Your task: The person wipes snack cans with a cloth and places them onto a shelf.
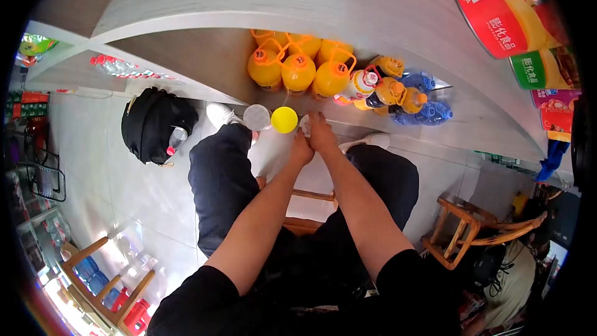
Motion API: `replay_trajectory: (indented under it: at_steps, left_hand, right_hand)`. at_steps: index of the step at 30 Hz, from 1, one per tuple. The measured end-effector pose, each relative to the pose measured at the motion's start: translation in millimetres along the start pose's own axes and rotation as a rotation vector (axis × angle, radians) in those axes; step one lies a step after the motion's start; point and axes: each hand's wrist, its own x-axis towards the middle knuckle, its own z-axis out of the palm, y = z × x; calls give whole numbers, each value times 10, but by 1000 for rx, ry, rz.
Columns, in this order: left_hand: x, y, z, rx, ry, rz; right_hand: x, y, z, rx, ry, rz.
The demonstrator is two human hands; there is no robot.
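Yellow-capped bottle (285, 119) sits at the front edge of the lowest shelf (205, 62), cap facing the camera, next to a clear-capped bottle (257, 117) on its left. Both hands meet just to its right. Left hand (303, 147) and right hand (322, 134) are pressed together around a small white item (305, 126), probably a cap or bottle top; fingers of both are curled closed on it, though exactly how they grip is hidden behind the knuckles.

Shelf contents behind: a group of large orange juice jugs (298, 70) with loop handles, smaller orange drink bottles (392, 92) lying tilted, blue-tinted water bottles (429, 112) at the right.

Progress, judged: shelf is partly stocked, the back row standing in order, the right-hand bottles not yet straightened. The two front bottles look freshly set at the edge, not pushed back.

Person is seated on a wooden stool (308, 211). Black backpack (155, 124) lies on the floor, well apart.
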Motion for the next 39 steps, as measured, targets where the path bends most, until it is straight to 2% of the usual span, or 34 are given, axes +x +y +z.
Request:
replay_trajectory:
  at_steps: [2, 4, 8, 10, 12, 15, 18, 21, 23, 25, 29, 32, 35, 36, 37, 38, 39]
  left_hand:
    - [42, -192, 111, -82, -24, 14]
    - [-74, 77, -67, -114, -74, -74]
    - [-123, 160, -138, -50, -85, -89]
    - [-33, -162, -6, -233, -112, -110]
    - [-31, -133, -33, -288, -142, -143]
    - [-89, 18, -185, -270, -197, -115]
    - [-465, 734, -554, -161, -406, -169]
    - [-658, 724, -629, -144, -453, 67]
    - [-737, 513, -584, -61, -472, 341]
    - [-952, 644, -655, 100, -439, 564]
    - [-1422, 993, -760, 268, -550, 619]
    - [-1522, 906, -743, 256, -588, 507]
    - [-1685, 1129, -862, 191, -581, 541]
    - [-1687, 1122, -894, 191, -570, 511]
    - [-1670, 1093, -910, 191, -560, 480]
    - [-1643, 1042, -907, 189, -551, 448]
    - [-1573, 945, -893, 214, -548, 455]
  right_hand:
    - [72, 66, 91, -53, -29, -52]
    - [73, 78, 162, -82, -3, -85]
    - [67, -50, -1, -66, -57, 1]
    - [-14, 11, 39, -118, -29, -4]
    - [-91, 57, 20, -147, 18, -16]
    - [-313, 94, -224, -155, -6, -20]
    - [-689, 22, -582, -145, 9, -72]
    - [-1189, -29, -992, -103, -8, -109]
    - [-1497, -32, -1176, -100, 11, -160]
    - [-1792, -34, -1306, -78, 13, -217]
    - [-2355, 82, -1376, 29, 45, -359]
    - [-2611, 162, -1376, 104, 175, -486]
    - [-2703, 293, -1813, 252, 74, -319]
    - [-2892, 220, -2169, 275, 245, -158]
    - [-2775, 462, -2284, 347, 651, -194]
    - [-2771, 641, -2603, 287, 870, -152]
    - [-2986, 564, -3063, 373, 1057, -213]
